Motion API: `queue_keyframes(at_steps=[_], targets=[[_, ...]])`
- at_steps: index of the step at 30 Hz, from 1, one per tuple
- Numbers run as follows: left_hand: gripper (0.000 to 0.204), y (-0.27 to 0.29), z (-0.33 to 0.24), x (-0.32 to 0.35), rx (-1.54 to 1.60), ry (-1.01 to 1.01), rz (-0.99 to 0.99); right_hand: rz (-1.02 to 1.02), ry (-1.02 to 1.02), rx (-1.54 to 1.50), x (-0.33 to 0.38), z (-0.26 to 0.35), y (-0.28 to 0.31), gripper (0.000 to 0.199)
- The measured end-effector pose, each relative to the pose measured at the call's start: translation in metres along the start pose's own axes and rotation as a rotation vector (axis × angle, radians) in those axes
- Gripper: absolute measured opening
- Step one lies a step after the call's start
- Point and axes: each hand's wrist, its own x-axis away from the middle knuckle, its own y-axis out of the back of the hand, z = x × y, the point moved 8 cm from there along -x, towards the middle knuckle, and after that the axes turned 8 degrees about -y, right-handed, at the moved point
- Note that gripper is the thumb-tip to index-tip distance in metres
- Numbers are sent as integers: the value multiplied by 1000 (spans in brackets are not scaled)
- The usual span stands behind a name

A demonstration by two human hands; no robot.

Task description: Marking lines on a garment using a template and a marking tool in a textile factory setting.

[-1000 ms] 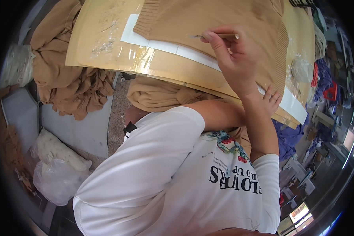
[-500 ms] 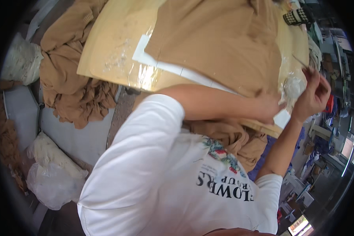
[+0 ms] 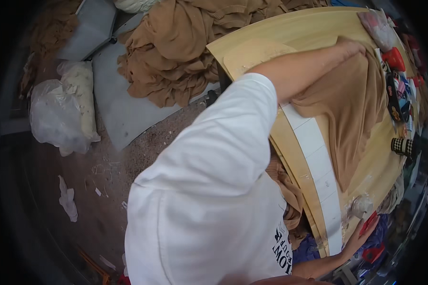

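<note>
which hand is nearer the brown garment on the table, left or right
Left. The left hand grips the brown garment at its upper end in view; the right hand is apart from it, near the lower end of the table.

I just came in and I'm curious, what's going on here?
Someone in a white T-shirt is handling a brown knit cloth on a yellowish table. The left hand reaches across and has hold of its far end, and the cloth lies rumpled. A white strip runs along the table's near side. The right hand is down by the near corner, next to something red; whether it holds that is unclear.
</note>
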Motion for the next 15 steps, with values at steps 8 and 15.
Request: queue_keyframes(at_steps=[8,15], targets=[[67,337,-280,241,-583,-403,-955,905,-109,-465,105,63,-116,52],[63,724,-267,329,-470,-211,-981,745,148,-397,140,150,-134,53]])
